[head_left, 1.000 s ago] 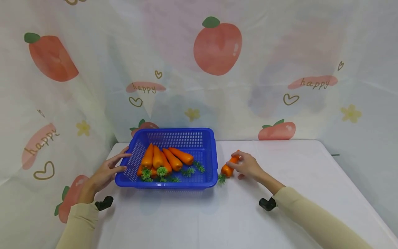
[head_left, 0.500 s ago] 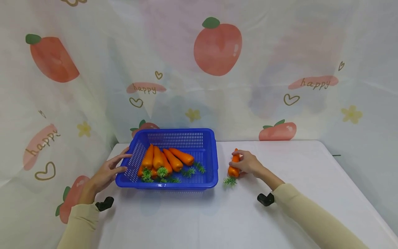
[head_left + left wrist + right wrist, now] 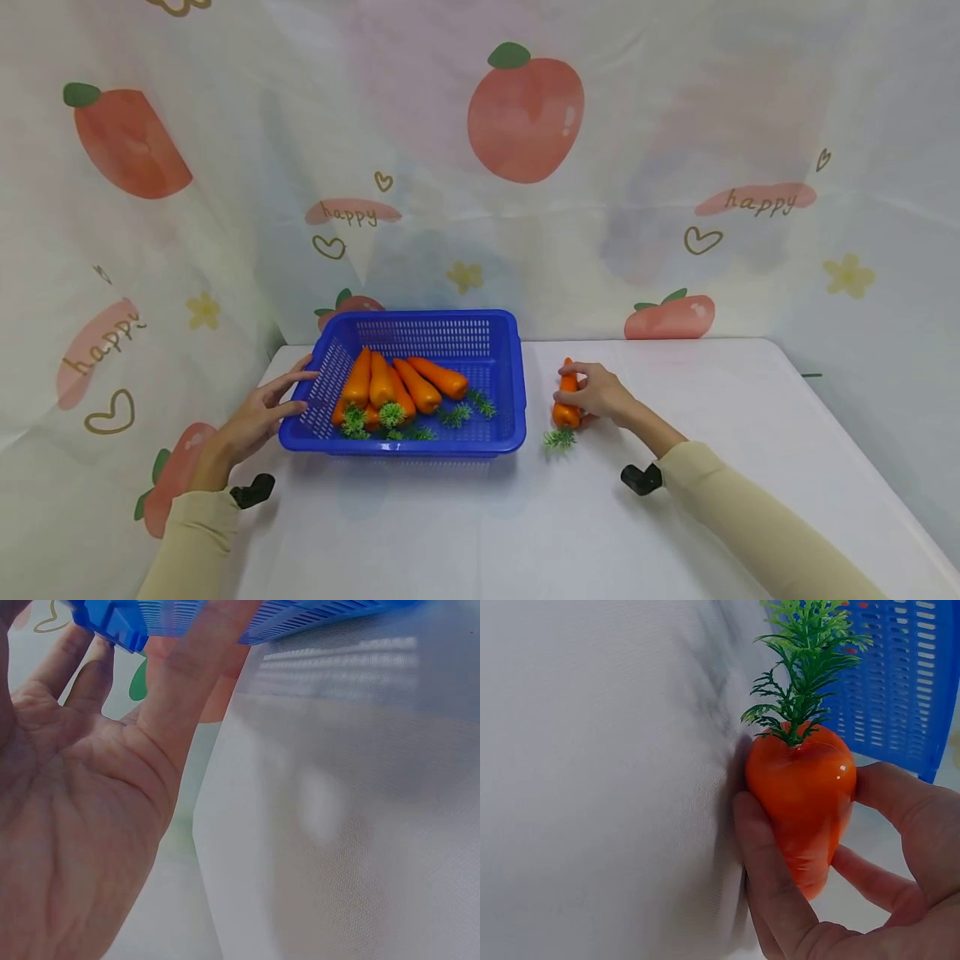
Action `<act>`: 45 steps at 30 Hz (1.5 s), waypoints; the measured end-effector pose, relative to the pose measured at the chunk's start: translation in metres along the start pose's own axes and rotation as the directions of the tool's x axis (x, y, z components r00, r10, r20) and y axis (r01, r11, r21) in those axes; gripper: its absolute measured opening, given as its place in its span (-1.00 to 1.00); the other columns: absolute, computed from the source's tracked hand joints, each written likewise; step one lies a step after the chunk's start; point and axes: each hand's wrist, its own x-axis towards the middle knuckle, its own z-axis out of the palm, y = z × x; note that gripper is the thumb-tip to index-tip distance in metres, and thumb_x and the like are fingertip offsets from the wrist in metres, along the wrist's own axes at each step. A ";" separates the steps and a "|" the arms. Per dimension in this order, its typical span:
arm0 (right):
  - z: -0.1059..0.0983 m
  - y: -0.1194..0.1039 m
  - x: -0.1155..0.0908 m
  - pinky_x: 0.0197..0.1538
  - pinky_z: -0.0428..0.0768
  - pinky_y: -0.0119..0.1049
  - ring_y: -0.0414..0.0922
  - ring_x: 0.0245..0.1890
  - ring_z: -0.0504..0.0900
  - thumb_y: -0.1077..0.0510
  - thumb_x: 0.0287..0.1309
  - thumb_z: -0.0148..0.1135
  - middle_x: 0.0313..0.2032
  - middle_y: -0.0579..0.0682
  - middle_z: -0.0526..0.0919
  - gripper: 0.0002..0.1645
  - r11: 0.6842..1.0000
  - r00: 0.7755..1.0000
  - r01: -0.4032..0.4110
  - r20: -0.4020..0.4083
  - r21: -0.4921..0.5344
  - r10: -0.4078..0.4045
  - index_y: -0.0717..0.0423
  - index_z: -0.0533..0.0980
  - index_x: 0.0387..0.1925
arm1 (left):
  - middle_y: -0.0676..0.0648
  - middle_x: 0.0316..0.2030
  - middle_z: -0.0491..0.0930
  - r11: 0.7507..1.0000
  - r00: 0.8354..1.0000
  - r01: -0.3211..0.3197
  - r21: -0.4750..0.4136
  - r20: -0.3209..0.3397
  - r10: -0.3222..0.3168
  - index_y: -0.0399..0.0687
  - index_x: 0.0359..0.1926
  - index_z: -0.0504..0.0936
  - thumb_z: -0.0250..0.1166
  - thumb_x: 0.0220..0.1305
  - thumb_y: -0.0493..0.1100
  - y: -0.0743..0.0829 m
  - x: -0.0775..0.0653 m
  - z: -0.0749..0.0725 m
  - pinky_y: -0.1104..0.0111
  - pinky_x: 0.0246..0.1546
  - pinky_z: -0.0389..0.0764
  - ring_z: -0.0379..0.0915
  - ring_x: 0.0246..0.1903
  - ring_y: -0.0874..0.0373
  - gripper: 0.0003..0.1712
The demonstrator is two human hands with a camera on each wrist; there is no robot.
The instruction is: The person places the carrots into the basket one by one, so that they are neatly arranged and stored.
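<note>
A blue plastic basket (image 3: 420,445) stands at the centre left of the table, with several orange carrots (image 3: 381,383) with green tops lying inside. At its left rim, my left hand (image 3: 251,421) touches the side with fairly straight fingers and an outstretched thumb. The left wrist view shows the open palm (image 3: 75,787) beneath the rim. To the right of the basket, my right hand (image 3: 603,394) holds one carrot (image 3: 566,414) between thumb and fingers, its leafy top toward me. In the right wrist view, fingers are on both sides of this carrot (image 3: 802,780), close to the tablecloth.
A white cloth covers the table (image 3: 480,525). Behind and at the sides hang printed curtains (image 3: 525,242) with fruit, hearts and lettering. The basket's right wall (image 3: 885,682) is near the held carrot. Black wrist devices (image 3: 641,480) sit at both cuffs.
The held carrot has shifted slightly right, away from the basket, and turned from slanted to nearly straight, pointing away from me. The left hand and basket have stayed in place.
</note>
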 end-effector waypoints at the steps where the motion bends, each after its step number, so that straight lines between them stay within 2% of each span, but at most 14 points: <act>1: 0.000 0.000 0.000 -0.31 0.77 -0.14 0.03 -0.26 0.64 0.09 0.27 0.42 -0.11 0.27 0.49 -0.30 1.000 1.000 0.000 0.005 0.000 0.000 0.21 0.42 0.37 | 0.10 0.66 -0.28 1.000 1.000 0.001 0.000 0.001 -0.001 -0.13 0.54 0.24 0.13 0.53 -0.28 0.000 0.000 0.000 0.16 0.04 0.69 -0.26 0.53 -0.40 -0.37; 7: -0.006 0.001 0.002 -0.26 0.77 -0.09 0.03 -0.27 0.67 0.13 0.30 0.39 -0.06 0.31 0.51 -0.31 0.999 0.998 0.012 0.068 0.030 -0.014 0.24 0.39 0.38 | 0.10 0.66 -0.27 1.000 1.000 0.004 0.002 -0.003 -0.004 -0.15 0.54 0.24 0.14 0.53 -0.29 0.001 0.000 0.000 0.14 0.03 0.69 -0.21 0.53 -0.35 -0.37; 15: -0.023 -0.004 -0.002 -0.21 0.77 0.00 0.03 -0.26 0.69 0.18 0.32 0.36 0.03 0.36 0.50 -0.30 0.996 0.988 0.032 0.145 0.084 -0.044 0.27 0.36 0.41 | 0.08 0.66 -0.27 1.000 1.000 0.006 -0.001 -0.011 -0.006 -0.16 0.54 0.24 0.15 0.52 -0.28 0.001 0.001 0.001 0.14 0.03 0.70 -0.26 0.54 -0.39 -0.36; 24: -0.051 -0.015 -0.013 -0.18 0.77 0.01 0.09 -0.13 0.72 0.15 0.29 0.39 0.29 0.48 0.36 -0.25 0.982 0.968 0.149 0.187 0.121 -0.169 0.24 0.35 0.43 | 0.07 0.66 -0.28 1.000 1.000 -0.002 0.001 -0.004 0.002 -0.18 0.54 0.23 0.14 0.53 -0.28 0.001 0.001 0.000 0.15 0.03 0.70 -0.28 0.54 -0.37 -0.37; 30: -0.072 -0.021 -0.024 -0.13 0.77 0.02 0.12 -0.08 0.72 0.12 0.30 0.40 0.34 0.48 0.27 -0.22 0.966 0.949 0.219 0.200 0.140 -0.244 0.20 0.32 0.45 | 0.07 0.66 -0.28 1.000 1.000 -0.001 0.008 -0.004 0.001 -0.17 0.54 0.23 0.14 0.53 -0.28 0.002 0.001 0.001 0.18 0.04 0.69 -0.29 0.55 -0.37 -0.37; 36: -0.092 -0.026 -0.032 -0.12 0.76 0.01 0.14 -0.03 0.72 0.11 0.31 0.40 0.37 0.43 0.28 -0.22 0.946 0.930 0.277 0.199 0.169 -0.308 0.15 0.31 0.46 | 0.07 0.66 -0.28 1.000 1.000 0.004 0.010 -0.009 -0.004 -0.16 0.54 0.23 0.14 0.53 -0.28 0.001 0.001 -0.001 0.18 0.04 0.69 -0.28 0.54 -0.37 -0.36; 39: -0.102 -0.028 -0.037 -0.08 0.76 -0.01 0.24 0.12 0.63 0.08 0.31 0.40 0.38 0.39 0.30 -0.24 0.938 0.923 0.312 0.184 0.149 -0.337 0.12 0.33 0.45 | 0.07 0.66 -0.28 1.000 1.000 0.003 0.010 -0.010 -0.003 -0.15 0.54 0.23 0.14 0.53 -0.28 0.001 0.001 -0.001 0.18 0.05 0.69 -0.27 0.55 -0.38 -0.36; 43: -0.115 -0.029 -0.046 0.01 0.73 -0.04 0.38 0.36 0.36 0.04 0.29 0.42 0.40 0.34 0.30 -0.24 0.936 0.924 0.335 0.153 0.108 -0.349 0.05 0.35 0.44 | 0.09 0.66 -0.28 1.000 1.000 0.002 0.013 -0.003 -0.002 -0.14 0.55 0.24 0.14 0.53 -0.27 0.000 0.001 -0.001 0.19 0.06 0.68 -0.28 0.55 -0.38 -0.36; 45: -0.120 -0.030 -0.050 0.04 0.72 -0.06 0.40 0.41 0.27 0.03 0.30 0.41 0.42 0.33 0.28 -0.24 0.935 0.926 0.339 0.143 0.102 -0.351 0.02 0.35 0.45 | 0.09 0.66 -0.27 1.000 1.000 0.002 0.011 -0.003 -0.002 -0.13 0.54 0.24 0.14 0.54 -0.27 -0.001 0.000 -0.001 0.19 0.07 0.68 -0.29 0.55 -0.38 -0.37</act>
